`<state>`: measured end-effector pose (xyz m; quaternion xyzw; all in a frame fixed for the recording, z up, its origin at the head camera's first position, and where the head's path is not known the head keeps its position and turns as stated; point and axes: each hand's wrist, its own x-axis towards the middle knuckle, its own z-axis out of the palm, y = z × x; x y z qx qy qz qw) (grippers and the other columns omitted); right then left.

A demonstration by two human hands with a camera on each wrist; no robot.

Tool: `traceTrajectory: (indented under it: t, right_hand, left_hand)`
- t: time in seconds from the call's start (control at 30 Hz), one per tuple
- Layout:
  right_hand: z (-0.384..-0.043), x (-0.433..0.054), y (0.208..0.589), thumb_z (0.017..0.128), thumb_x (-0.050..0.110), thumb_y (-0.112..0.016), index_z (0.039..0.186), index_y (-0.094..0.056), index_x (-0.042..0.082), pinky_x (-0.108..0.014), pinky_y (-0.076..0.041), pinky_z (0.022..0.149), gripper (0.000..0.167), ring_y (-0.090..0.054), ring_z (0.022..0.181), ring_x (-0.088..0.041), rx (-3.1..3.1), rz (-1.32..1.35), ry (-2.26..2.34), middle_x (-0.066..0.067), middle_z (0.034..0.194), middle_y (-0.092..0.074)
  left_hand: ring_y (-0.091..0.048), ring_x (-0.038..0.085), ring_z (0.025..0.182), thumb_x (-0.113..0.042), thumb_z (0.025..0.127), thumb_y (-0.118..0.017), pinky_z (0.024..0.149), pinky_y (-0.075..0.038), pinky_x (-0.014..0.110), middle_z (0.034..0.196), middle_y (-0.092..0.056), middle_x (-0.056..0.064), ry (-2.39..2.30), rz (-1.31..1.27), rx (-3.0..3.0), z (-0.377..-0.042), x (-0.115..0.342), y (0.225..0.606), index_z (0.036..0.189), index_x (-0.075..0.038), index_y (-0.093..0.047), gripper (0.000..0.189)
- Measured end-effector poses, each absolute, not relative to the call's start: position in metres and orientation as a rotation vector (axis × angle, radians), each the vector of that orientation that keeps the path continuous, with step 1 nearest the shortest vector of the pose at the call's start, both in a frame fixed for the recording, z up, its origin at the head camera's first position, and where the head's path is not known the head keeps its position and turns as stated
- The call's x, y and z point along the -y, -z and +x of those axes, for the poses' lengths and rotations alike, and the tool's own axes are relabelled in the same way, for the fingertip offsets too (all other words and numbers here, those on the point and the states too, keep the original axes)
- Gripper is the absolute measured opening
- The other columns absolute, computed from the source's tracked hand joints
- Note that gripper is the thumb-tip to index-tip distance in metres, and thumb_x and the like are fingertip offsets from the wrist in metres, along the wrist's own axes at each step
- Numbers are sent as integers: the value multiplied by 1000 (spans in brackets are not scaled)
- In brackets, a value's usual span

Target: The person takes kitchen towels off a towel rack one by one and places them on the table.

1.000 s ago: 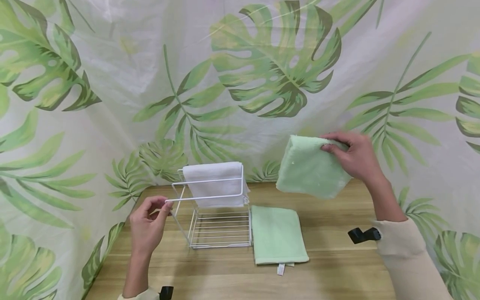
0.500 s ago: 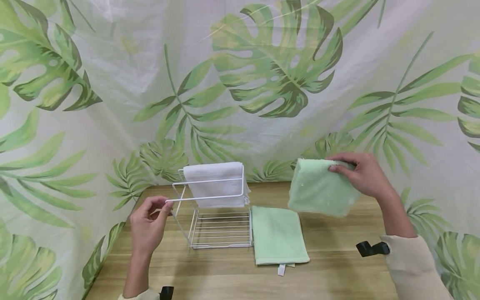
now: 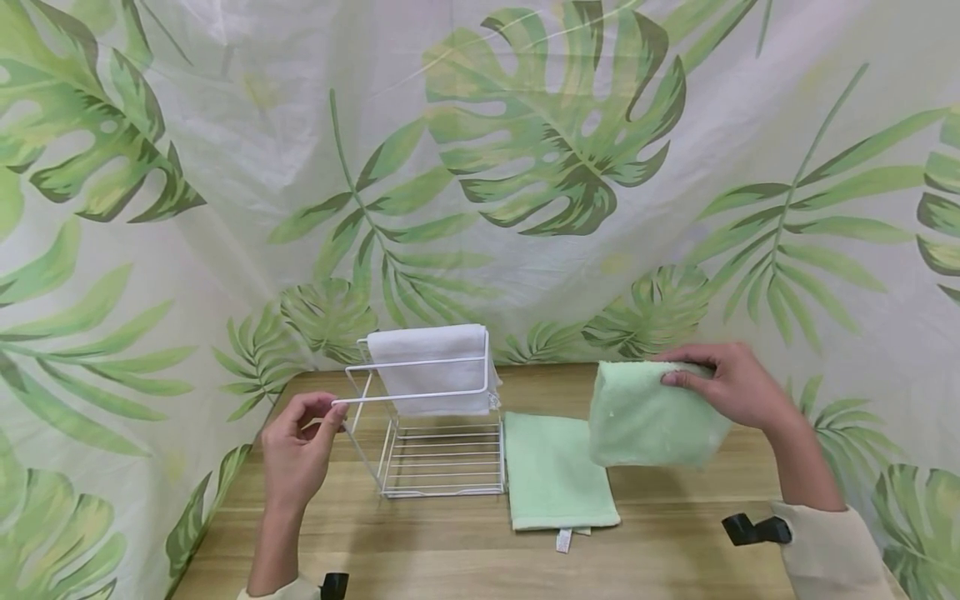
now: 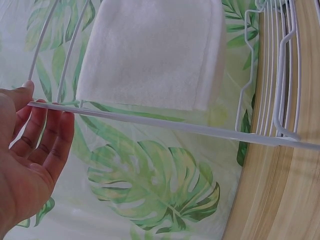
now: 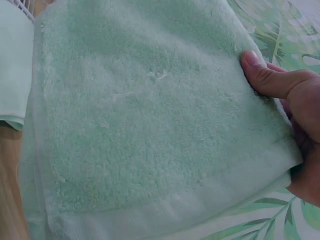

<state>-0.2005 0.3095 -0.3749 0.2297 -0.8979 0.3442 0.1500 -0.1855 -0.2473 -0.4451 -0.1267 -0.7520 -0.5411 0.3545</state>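
Observation:
My left hand (image 3: 296, 446) pinches the upper front left corner of a white wire rack (image 3: 442, 493); in the left wrist view the thumb and fingertips meet on its rail (image 4: 165, 124). Over a top bar of the rack hangs a folded white towel (image 3: 431, 367). On the right, my right hand (image 3: 738, 383) holds a folded light green towel (image 3: 660, 421) by its upper right edge, thumb in front and fingers behind. That towel hangs above the table, its loose threads visible in the right wrist view. A second folded green towel (image 3: 555, 479) lies flat against the rack's right side.
The wooden table (image 3: 442, 554) carries the rack and the flat towel, whose white tag (image 3: 563, 540) sticks out at the front. A leaf-printed curtain (image 3: 247, 167) rises behind and beside the table.
My right hand has lowered the green towel and shifted it slightly right, so it now overlaps the flat towel's upper right corner in the head view. My left hand stays on the rack.

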Motion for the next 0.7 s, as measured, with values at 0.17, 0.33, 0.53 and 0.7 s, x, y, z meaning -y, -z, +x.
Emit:
traceTrajectory:
  t: [0.17, 0.33, 0.53, 0.7]
  right_hand:
    - [-192, -311, 383, 94, 12, -83, 111, -84, 22, -13, -59, 74, 19, -72, 95, 6, 2631, 682, -1028, -1, 106, -84]
    - [-183, -314, 389, 96, 14, -82, 111, -84, 22, -19, -62, 73, 18, -74, 92, 3, 2680, 689, -1071, 4, 104, -84]
    - [-175, -319, 398, 95, 10, -82, 112, -83, 21, -21, -63, 72, 19, -75, 92, 0, 2700, 771, -1170, 7, 104, -83]
    - [-168, -323, 405, 98, 9, -78, 115, -82, 18, -22, -63, 75, 20, -73, 97, 1, 2759, 817, -1284, 6, 107, -82]
  left_hand:
    - [-72, 4, 72, 19, 90, -75, 64, -63, 11, 88, -69, -12, 1394, -327, 1945, -186, 248, 446, 103, 10, -71, 16]
    - [-72, 4, 72, 18, 90, -75, 64, -63, 11, 89, -69, -13, 1396, -320, 1948, -186, 248, 446, 103, 10, -71, 16]
    - [-72, 1, 73, 18, 89, -75, 65, -62, 10, 89, -69, -13, 1397, -323, 1943, -186, 248, 446, 103, 10, -71, 16]
    - [-72, 3, 72, 18, 90, -76, 64, -62, 10, 88, -69, -12, 1409, -321, 1939, -187, 248, 447, 102, 10, -71, 16]
